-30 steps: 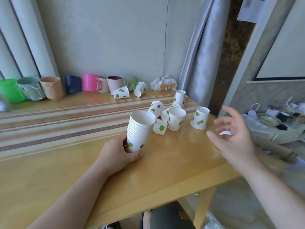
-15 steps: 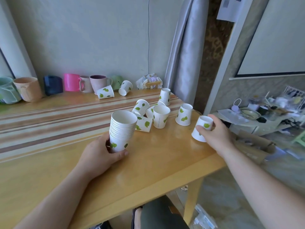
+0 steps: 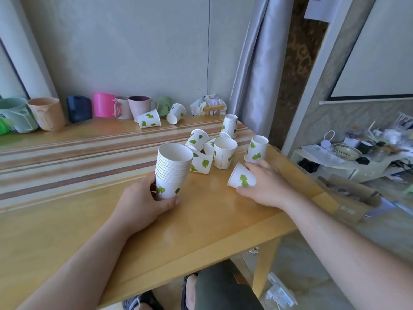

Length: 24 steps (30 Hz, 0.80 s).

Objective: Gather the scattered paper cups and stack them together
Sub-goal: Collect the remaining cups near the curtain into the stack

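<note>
Between hands, loose cups (image 3: 224, 152), mugs (image 3: 103, 105) behind

You have one stack (image 3: 172, 173) in hand, eight loose paper cups (image 3: 224, 152), and seven mugs (image 3: 103, 105) along the table's (image 3: 67, 198) far edge.

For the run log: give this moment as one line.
left hand: holds cup stack upright on table | right hand: grips single cup, tilted, mouth toward stack | loose cups remaining
</note>
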Each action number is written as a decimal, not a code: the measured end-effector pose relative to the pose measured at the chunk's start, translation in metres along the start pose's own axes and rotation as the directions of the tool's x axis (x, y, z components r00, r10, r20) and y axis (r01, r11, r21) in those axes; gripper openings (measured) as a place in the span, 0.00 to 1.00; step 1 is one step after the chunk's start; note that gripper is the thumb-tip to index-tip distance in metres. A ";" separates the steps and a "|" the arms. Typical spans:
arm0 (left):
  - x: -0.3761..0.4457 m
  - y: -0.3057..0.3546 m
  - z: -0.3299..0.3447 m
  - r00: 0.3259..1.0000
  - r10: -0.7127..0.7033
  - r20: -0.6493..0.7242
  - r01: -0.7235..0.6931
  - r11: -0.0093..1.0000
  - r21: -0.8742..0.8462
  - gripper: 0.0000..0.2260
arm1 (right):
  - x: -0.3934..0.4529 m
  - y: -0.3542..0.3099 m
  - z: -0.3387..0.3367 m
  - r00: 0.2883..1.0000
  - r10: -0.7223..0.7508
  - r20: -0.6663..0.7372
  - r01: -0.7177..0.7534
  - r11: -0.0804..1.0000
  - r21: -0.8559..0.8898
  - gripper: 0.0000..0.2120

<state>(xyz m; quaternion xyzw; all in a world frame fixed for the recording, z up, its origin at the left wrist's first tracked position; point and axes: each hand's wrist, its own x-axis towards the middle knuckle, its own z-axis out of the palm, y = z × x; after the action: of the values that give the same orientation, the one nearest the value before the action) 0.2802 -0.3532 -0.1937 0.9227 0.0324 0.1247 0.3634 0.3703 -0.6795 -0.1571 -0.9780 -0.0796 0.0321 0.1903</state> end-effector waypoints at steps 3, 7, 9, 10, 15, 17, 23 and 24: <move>-0.001 0.001 -0.001 1.000 -0.002 -0.002 0.002 1.000 -0.014 0.20 | -0.002 -0.030 -0.007 0.999 -0.047 -0.027 0.045 0.996 -0.078 0.38; -0.002 0.000 -0.001 1.000 0.001 0.003 -0.001 1.000 -0.020 0.21 | -0.009 -0.083 -0.017 0.982 -0.075 -0.172 0.186 0.501 0.845 0.27; -0.002 0.000 -0.001 1.000 0.003 0.002 -0.003 1.000 -0.024 0.21 | -0.008 -0.108 -0.021 0.972 -0.141 -0.187 0.211 0.177 0.961 0.26; -0.001 0.000 -0.001 1.000 0.004 0.000 -0.004 1.000 -0.025 0.21 | -0.008 -0.121 -0.021 0.961 -0.191 -0.200 0.227 0.127 0.966 0.24; 0.000 0.000 -0.001 1.000 0.006 -0.002 -0.006 0.999 -0.031 0.23 | -0.005 -0.157 0.005 0.940 -0.268 -0.214 0.284 0.263 0.922 0.28; 0.000 0.000 0.000 1.000 0.005 -0.002 -0.005 0.999 -0.036 0.23 | -0.002 -0.158 0.019 0.948 -0.254 -0.193 0.272 0.328 0.904 0.30; 0.000 -0.001 0.001 1.000 -0.008 -0.026 0.007 0.998 -0.059 0.22 | -0.001 -0.121 0.037 0.957 -0.285 -0.061 0.193 0.462 0.866 0.44; 0.001 -0.001 0.001 0.999 -0.013 -0.034 0.011 0.998 -0.064 0.21 | -0.002 -0.111 0.038 0.960 -0.273 -0.058 0.192 0.496 0.847 0.44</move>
<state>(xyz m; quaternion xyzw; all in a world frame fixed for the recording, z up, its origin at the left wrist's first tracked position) 0.2811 -0.3531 -0.1945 0.9081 0.0403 0.1392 0.3929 0.3490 -0.5644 -0.1506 -0.7405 -0.1928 0.0817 0.6386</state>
